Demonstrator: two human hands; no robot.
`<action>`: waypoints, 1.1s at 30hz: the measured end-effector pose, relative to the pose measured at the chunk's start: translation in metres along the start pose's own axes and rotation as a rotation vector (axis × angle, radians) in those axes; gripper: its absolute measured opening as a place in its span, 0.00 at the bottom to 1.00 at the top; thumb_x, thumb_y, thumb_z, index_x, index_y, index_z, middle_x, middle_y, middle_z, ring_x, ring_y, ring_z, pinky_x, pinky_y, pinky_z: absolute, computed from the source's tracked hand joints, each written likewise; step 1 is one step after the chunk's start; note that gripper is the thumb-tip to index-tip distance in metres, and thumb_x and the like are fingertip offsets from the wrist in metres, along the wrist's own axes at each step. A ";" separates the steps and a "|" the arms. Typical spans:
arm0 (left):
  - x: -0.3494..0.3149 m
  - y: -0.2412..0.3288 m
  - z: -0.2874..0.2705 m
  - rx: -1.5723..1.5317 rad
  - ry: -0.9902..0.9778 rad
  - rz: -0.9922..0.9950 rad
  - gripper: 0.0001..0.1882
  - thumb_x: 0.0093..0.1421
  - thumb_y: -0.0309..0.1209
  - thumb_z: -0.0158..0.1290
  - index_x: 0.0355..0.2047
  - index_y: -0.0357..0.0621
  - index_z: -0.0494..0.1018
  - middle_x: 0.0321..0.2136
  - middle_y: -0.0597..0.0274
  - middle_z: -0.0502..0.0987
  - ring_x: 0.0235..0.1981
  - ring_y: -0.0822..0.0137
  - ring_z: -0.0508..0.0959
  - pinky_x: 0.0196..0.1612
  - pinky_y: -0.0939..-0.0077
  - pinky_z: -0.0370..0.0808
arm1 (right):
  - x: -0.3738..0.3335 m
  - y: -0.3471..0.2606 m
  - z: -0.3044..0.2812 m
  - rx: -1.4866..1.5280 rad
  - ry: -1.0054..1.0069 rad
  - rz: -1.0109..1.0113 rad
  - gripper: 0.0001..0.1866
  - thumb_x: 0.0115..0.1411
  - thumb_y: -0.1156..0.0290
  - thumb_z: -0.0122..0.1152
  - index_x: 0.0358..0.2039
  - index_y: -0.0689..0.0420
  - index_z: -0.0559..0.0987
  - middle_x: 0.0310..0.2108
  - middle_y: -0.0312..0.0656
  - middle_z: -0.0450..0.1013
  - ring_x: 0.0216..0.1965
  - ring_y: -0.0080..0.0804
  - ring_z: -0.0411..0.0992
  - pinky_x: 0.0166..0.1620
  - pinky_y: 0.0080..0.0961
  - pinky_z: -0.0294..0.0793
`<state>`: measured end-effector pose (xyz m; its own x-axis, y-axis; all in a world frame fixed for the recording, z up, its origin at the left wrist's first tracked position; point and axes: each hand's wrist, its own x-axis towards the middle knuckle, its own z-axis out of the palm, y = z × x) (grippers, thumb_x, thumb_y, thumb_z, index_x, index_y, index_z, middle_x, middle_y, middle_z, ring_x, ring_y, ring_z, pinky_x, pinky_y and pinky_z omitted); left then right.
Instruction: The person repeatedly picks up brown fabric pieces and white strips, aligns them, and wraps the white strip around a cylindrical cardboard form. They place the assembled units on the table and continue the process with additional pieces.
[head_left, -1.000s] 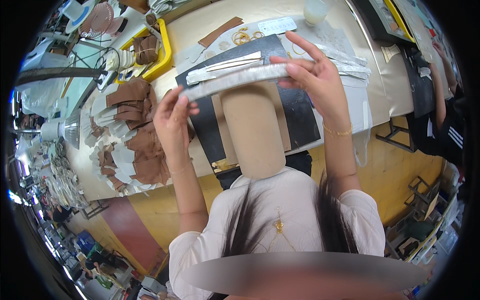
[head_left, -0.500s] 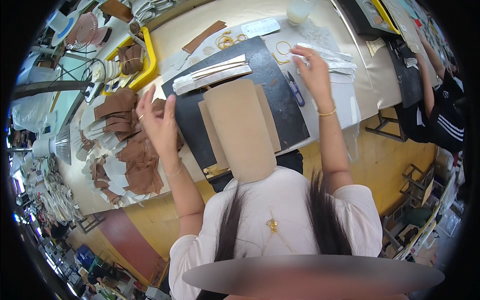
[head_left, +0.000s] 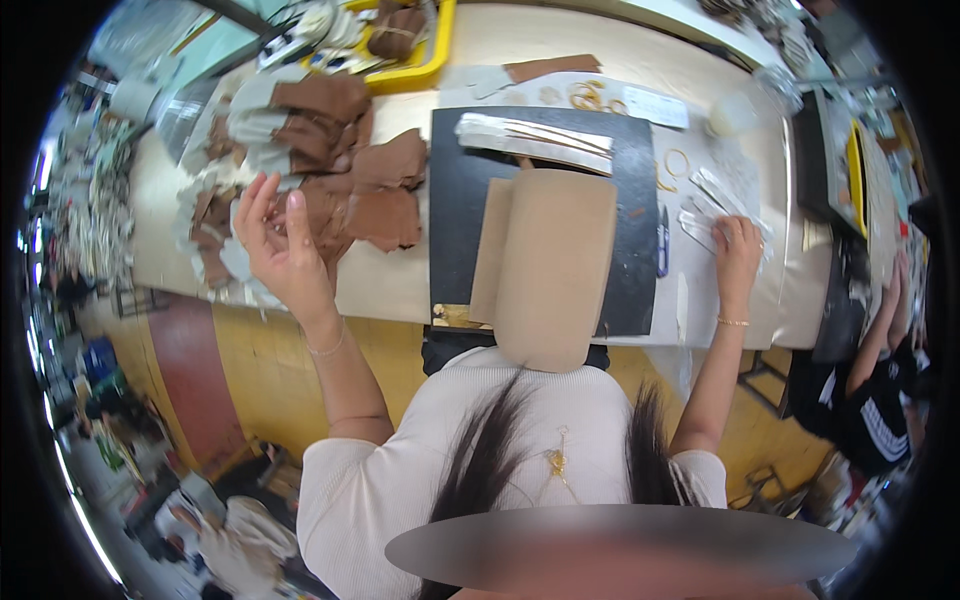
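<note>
Your right hand (head_left: 737, 243), fingers pressed together, rests flat on thin, pale, silvery strips (head_left: 708, 205) at the frame's right. Your left hand (head_left: 278, 240) hovers at left, fingers spread, above brown leather pieces (head_left: 380, 200).

Just past your left fingers (head_left: 262, 205) lie brown and white fabric pieces (head_left: 340, 190). Under your right fingers (head_left: 733, 232) are whitish strips (head_left: 705, 205) on the cream table (head_left: 385, 285). Between your two sets of fingers sits a black mat (head_left: 455, 230) carrying a tan cardboard sheet (head_left: 550, 260). Well beyond your left fingers is a yellow tray (head_left: 435, 60).
</note>
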<state>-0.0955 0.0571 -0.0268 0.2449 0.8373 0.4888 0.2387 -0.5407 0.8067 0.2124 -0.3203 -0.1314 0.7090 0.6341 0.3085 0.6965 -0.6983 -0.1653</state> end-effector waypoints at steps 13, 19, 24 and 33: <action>0.071 -0.035 0.131 0.138 -0.774 0.390 0.15 0.55 0.34 0.56 0.41 0.40 0.76 0.38 0.56 0.75 0.34 0.68 0.77 0.38 0.76 0.72 | 0.023 0.003 -0.036 0.297 -0.589 0.290 0.08 0.55 0.82 0.51 0.34 0.58 0.65 0.36 0.45 0.73 0.31 0.39 0.75 0.25 0.30 0.73; 0.077 -0.072 0.238 0.464 -1.010 0.481 0.15 0.47 0.35 0.61 0.32 0.38 0.76 0.34 0.47 0.77 0.38 0.52 0.77 0.43 0.64 0.73 | 0.023 0.007 -0.061 0.698 -0.660 0.294 0.04 0.61 0.80 0.48 0.35 0.59 0.64 0.44 0.43 0.70 0.35 0.30 0.75 0.30 0.22 0.80; 0.081 -0.087 0.266 0.537 -1.180 0.305 0.16 0.40 0.33 0.64 0.27 0.38 0.73 0.29 0.49 0.78 0.33 0.54 0.78 0.38 0.67 0.73 | -0.005 0.024 -0.092 1.046 -0.369 0.357 0.04 0.63 0.77 0.49 0.35 0.60 0.64 0.46 0.48 0.69 0.35 0.29 0.74 0.34 0.20 0.78; 0.094 -0.073 0.259 0.077 -1.576 -0.178 0.07 0.51 0.34 0.54 0.23 0.45 0.72 0.21 0.74 0.71 0.23 0.82 0.66 0.28 0.85 0.63 | -0.014 0.013 -0.106 1.165 -0.181 0.374 0.07 0.64 0.71 0.49 0.36 0.56 0.61 0.41 0.51 0.73 0.28 0.29 0.75 0.35 0.21 0.75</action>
<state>0.1534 0.1543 -0.1258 0.8855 -0.0049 -0.4645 0.4021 -0.4927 0.7717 0.1999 -0.3733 -0.0381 0.8261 0.5608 -0.0558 0.0653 -0.1935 -0.9789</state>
